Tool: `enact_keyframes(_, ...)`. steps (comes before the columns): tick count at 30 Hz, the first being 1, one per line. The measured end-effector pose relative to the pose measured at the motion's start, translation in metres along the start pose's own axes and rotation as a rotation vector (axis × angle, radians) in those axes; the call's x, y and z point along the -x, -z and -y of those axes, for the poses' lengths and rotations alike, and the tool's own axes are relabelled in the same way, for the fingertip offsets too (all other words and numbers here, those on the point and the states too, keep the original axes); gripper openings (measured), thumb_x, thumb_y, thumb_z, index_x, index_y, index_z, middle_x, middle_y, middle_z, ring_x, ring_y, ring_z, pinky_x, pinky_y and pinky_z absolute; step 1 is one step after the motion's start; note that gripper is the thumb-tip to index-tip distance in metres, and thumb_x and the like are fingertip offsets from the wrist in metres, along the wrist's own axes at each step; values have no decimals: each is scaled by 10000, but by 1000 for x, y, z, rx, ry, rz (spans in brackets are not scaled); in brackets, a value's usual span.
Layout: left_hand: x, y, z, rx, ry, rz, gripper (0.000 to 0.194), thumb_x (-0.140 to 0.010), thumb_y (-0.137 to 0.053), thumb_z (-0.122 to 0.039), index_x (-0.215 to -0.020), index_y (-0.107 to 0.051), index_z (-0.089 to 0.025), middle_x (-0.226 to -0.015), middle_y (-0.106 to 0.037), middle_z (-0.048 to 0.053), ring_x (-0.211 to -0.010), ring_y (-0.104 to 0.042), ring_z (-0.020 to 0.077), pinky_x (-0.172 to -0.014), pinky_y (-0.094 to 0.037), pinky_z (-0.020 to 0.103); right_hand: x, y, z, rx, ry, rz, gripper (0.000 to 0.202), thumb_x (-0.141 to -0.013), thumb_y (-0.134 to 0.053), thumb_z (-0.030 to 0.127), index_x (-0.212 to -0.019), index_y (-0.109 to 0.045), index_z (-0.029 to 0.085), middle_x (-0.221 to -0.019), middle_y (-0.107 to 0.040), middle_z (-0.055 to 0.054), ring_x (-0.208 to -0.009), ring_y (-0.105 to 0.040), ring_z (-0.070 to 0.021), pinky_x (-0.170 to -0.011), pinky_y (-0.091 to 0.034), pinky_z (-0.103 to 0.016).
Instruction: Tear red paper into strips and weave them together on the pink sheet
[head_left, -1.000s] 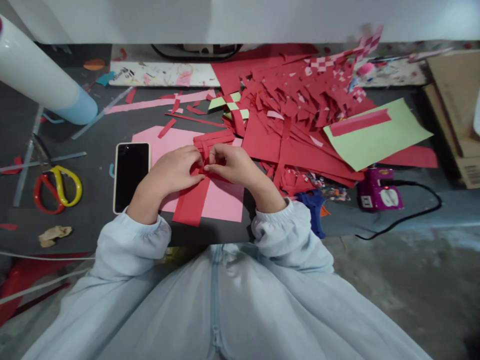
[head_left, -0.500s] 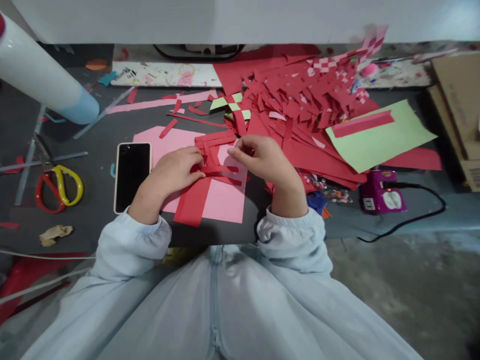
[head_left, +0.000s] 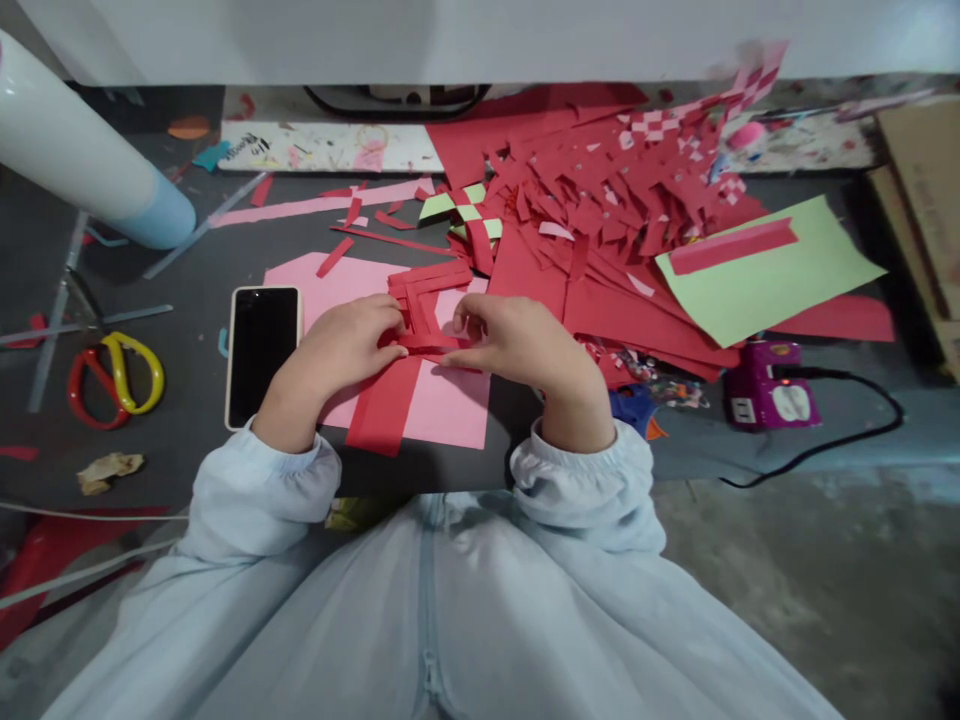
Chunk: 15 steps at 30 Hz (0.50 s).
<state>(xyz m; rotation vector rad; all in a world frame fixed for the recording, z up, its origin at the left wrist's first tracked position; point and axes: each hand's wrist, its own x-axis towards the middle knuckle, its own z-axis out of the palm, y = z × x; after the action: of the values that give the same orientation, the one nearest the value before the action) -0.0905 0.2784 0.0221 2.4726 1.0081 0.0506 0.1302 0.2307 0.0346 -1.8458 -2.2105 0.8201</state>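
Note:
My left hand (head_left: pixel 349 345) grips the left end of a cluster of folded red paper strips (head_left: pixel 424 300), its thumb against the lowest strip. My right hand (head_left: pixel 521 342) is at the cluster's right side. Its thumb reaches to the end of the lowest red strip, and its other fingers are curled above with a gap between. A wider red paper piece (head_left: pixel 384 408) hangs below the strips. Under everything lies a pink paper sheet (head_left: pixel 450 410), partly hidden by my left hand.
Left stand a phone (head_left: pixel 262 350), red-yellow scissors (head_left: pixel 120 375) and a white-blue cylinder (head_left: pixel 154 205). A heap of cut red paper (head_left: pixel 600 210) and a green sheet (head_left: pixel 780 275) lie right. Further right are a purple box with a cable (head_left: pixel 772 385) and cardboard (head_left: pixel 922 210).
My right hand has come down slightly, and its thumb and fingers have spread apart from a pinch. The lowest strips sit closer together. My left hand keeps its place.

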Motion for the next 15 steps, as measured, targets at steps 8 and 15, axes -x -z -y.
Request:
enact_keyframes(8, -1, -3, 2, -20, -1, -3, 189, -894, -584, -301, -976, -681, -160, -1165, -701, 99, -1074, -659, 278, -820, -502, 368, -14, -16, -6, 4, 106, -14, 292, -813, -743, 440, -830, -691, 153, -859, -691, -86, -778, -560, -190, -681, -343, -292)
enact_keyframes(15, -1, -2, -1, -28, 24, 10, 205, -889, -604, -317, -987, -686, -157, -1189, -696, 105, -1114, -654, 283, -867, -519, 383, -18, -16, -6, -139, 52, -14, 316, -874, -626, 368, -630, -574, 176, -645, -581, -11, -637, -464, -129, -630, -293, -290)
